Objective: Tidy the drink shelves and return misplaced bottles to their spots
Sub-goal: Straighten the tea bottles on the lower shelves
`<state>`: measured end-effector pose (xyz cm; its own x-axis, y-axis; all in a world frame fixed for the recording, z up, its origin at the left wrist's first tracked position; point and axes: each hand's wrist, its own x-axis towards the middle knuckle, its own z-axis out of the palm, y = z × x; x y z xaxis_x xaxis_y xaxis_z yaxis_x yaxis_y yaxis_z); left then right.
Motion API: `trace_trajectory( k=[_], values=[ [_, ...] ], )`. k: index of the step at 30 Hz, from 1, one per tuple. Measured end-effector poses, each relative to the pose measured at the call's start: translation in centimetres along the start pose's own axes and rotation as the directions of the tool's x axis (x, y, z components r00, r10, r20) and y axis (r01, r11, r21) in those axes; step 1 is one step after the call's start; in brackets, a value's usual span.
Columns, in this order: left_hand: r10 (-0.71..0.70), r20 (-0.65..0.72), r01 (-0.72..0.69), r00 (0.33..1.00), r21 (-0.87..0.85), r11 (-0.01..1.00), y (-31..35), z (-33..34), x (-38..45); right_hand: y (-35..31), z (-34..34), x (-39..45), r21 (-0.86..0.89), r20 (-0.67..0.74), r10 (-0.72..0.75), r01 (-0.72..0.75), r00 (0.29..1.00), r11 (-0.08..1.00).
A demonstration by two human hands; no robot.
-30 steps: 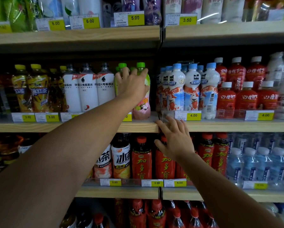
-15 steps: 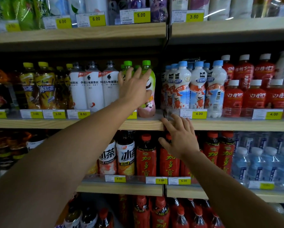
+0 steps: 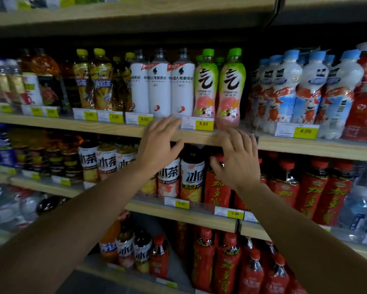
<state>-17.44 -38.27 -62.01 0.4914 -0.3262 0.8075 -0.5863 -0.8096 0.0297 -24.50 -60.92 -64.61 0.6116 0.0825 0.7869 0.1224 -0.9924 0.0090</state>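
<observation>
Two green-capped pink bottles (image 3: 217, 88) stand upright on the middle shelf (image 3: 199, 135), beside three white bottles (image 3: 160, 85). My left hand (image 3: 159, 145) is open, fingers spread over the shelf's front edge, in front of the iced tea bottles (image 3: 192, 172) one shelf down. My right hand (image 3: 239, 158) is open too. Its thumb and fingers curl around the red cap of a red herbal tea bottle (image 3: 217, 187) without a clear grip.
Blue-capped milk drinks (image 3: 308, 90) and red bottles (image 3: 363, 111) fill the right of the middle shelf, yellow-capped tea bottles (image 3: 93, 81) the left. Water bottles (image 3: 361, 200) sit at lower right. Yellow price tags (image 3: 202, 123) line the shelf edges. More red bottles (image 3: 227, 264) stand on the bottom shelf.
My left hand let go of the green-capped pink bottles and dropped to the shelf edge. My right hand shifted slightly over the red bottle's cap. The view has moved closer and to the left.
</observation>
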Motion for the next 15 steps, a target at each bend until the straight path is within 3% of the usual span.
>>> trace_trajectory(
  k=[5, 15],
  values=[
    [-0.079, 0.034, 0.077, 0.996, 0.056, 0.995, -4.9, -1.1, -5.8, -5.8, 3.3, -1.1, 0.119, -0.073, -0.192, 0.199, 0.979, 0.973],
    [-0.286, 0.21, 0.264, 0.935, 0.129, 0.956, -16.0, -2.3, -17.8, -15.2, 10.4, -4.7, 0.187, 0.264, -0.195, 0.148, 0.945, 0.971]
  ],
)
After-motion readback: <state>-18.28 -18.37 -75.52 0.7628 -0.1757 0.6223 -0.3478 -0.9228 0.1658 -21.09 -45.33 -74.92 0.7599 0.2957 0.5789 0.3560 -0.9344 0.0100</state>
